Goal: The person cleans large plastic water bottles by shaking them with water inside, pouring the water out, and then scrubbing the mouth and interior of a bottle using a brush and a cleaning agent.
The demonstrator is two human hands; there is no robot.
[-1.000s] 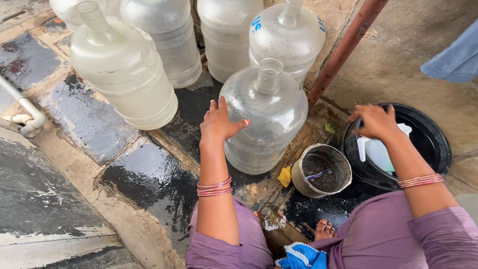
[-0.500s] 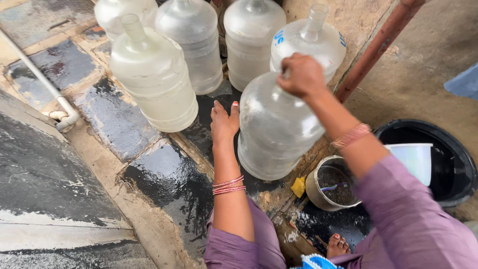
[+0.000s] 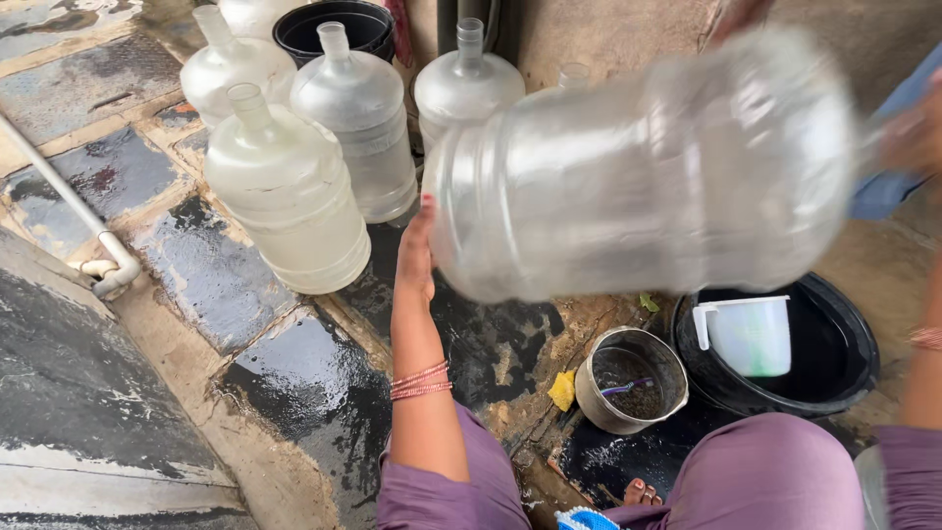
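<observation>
Both hands steady the blurred big jug [image 3: 648, 167]: left hand [image 3: 417, 250] flat on its base, right hand [image 3: 913, 132] grip smeared, unreadable.

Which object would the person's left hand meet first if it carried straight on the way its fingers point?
The left hand points up-frame, already against the tilted big clear bottle. Beyond it, probably the upright bottle, though depth is unclear.

I've got the big clear plastic water jug [image 3: 648, 167] tipped on its side in the air, base toward my left palm [image 3: 417, 257], neck toward my blurred right hand [image 3: 913, 132]. It looks empty, though motion smears it.
</observation>
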